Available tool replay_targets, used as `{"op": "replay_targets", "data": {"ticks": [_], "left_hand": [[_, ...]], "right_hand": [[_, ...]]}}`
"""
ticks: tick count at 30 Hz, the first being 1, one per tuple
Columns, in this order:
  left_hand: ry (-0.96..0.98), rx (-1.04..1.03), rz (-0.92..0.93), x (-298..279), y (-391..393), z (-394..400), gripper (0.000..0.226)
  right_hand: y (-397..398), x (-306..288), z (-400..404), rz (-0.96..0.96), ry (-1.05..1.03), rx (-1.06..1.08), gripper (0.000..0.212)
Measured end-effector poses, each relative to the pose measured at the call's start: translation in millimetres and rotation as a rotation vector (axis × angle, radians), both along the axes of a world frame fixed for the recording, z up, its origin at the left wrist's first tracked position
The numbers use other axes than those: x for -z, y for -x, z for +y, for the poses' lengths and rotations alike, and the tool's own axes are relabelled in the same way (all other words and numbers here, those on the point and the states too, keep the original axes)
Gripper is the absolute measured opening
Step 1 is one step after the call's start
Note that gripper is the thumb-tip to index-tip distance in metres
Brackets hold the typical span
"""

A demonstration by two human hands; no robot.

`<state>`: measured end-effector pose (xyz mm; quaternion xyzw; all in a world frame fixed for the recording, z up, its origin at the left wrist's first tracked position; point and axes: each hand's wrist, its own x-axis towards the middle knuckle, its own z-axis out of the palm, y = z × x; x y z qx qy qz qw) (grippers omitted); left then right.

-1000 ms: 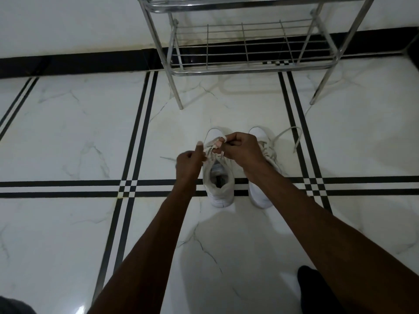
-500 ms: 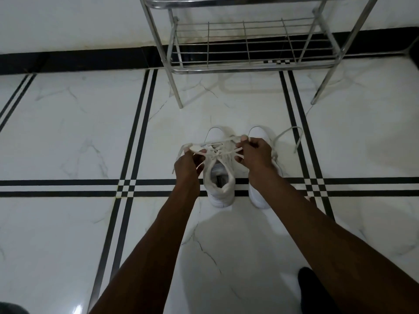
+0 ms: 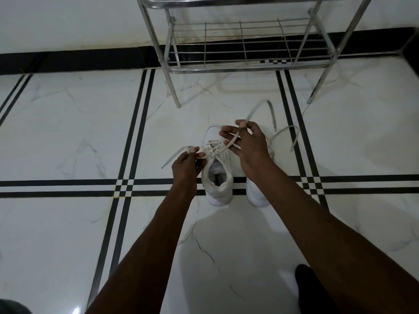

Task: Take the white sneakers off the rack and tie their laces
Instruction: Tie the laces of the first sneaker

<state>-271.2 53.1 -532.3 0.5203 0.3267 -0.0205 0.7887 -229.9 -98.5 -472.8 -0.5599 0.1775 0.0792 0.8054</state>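
Already off the rack (image 3: 249, 64) and side by side on the floor just before it, the sneakers (image 3: 218, 177) await knots: left hand (image 3: 184, 165) and right hand (image 3: 250, 145) each pinch a lace end (image 3: 174, 156) of the left one, to be crossed and pulled next.

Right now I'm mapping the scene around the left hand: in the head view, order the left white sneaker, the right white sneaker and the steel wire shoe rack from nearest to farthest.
1. Left white sneaker: beside the left hand, which pinches its lace.
2. Right white sneaker: one over, rightward.
3. Steel wire shoe rack: by the wall, beyond both.
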Motion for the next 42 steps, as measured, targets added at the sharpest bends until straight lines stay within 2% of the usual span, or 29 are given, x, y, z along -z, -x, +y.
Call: {"op": "replay_targets", "data": {"ticks": [2,4,7,11,13,16,20,25,29,31,34,38,42], "left_hand": [[-0.004,0.023,-0.010,-2.4,0.1,-0.1,0.024],[-0.040,0.065,-0.017,-0.9,-1.2,-0.1,0.025],[-0.137,0.134,-0.015,2.0,-2.4,-2.6,0.034],[-0.239,0.215,-0.109,0.7,0.7,-3.7,0.032],[-0.395,0.225,-0.134,3.1,1.1,-1.2,0.031],[-0.489,0.172,-0.104,9.1,-1.9,1.8,0.026],[-0.368,-0.022,0.053,13.9,-2.6,-3.9,0.012],[-0.307,-0.151,0.230,16.7,-2.6,-17.0,0.024],[-0.286,-0.075,0.152,16.7,-2.2,-7.1,0.032],[-0.237,-0.025,0.115,12.9,0.8,-4.7,0.030],[-0.319,0.038,0.080,11.9,0.6,-7.4,0.036],[-0.396,-0.024,0.108,13.9,-1.2,-15.2,0.023],[-0.406,-0.106,0.149,12.3,0.8,-23.8,0.015]], "right_hand": [[-3.5,5.7,1.1,0.102,0.036,-0.015,0.026],[-1.3,15.3,2.1,0.175,0.136,-0.125,0.034],[7.4,32.0,1.8,0.135,0.311,-0.274,0.029],[8.0,35.1,-0.5,0.076,0.340,-0.301,0.021],[3.0,40.0,-1.6,0.045,0.409,-0.284,0.013],[-3.8,52.3,-2.5,0.043,0.541,-0.258,0.009],[3.3,53.4,5.5,0.055,0.758,-0.163,0.020],[10.7,62.6,11.3,0.193,0.609,-0.013,0.025],[14.5,59.2,10.3,0.093,0.616,-0.057,0.014],[17.2,58.4,11.0,0.062,0.639,-0.107,0.017],[17.9,55.6,11.3,0.029,0.702,-0.139,0.023],[14.9,52.1,8.3,0.019,0.795,-0.142,0.023],[14.2,60.6,8.8,0.077,0.793,-0.070,0.027]]}}
